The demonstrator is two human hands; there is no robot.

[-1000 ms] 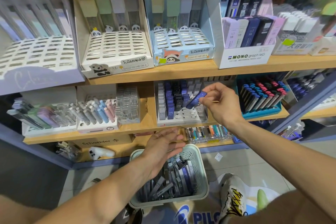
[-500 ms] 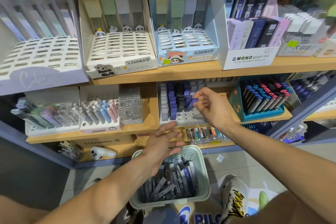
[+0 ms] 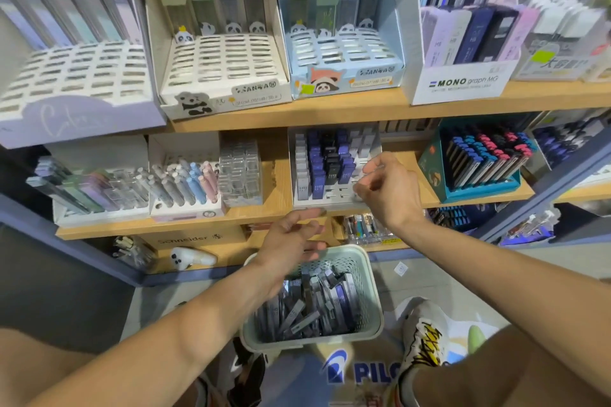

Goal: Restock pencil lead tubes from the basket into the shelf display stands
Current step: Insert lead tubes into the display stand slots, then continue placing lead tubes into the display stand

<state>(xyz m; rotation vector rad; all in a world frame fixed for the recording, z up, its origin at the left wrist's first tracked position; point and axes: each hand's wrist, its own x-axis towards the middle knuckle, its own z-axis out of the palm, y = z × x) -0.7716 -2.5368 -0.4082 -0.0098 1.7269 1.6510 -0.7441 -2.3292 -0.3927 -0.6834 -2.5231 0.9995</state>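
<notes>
Right hand [image 3: 388,188], fingers loosely curled and empty, hovers before the white slotted display stand [image 3: 334,196]; left hand [image 3: 291,239], fingers relaxed, hovers below it, above the pale green plastic basket [image 3: 372,277].

Bright even indoor light; motion blur throughout; wide-angle bending at edges.

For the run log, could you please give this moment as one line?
left hand: open above basket | right hand: empty at stand | tubes: in basket

two hands [image 3: 291,241], one basket [image 3: 370,274], two wooden shelves [image 3: 330,112]
</notes>
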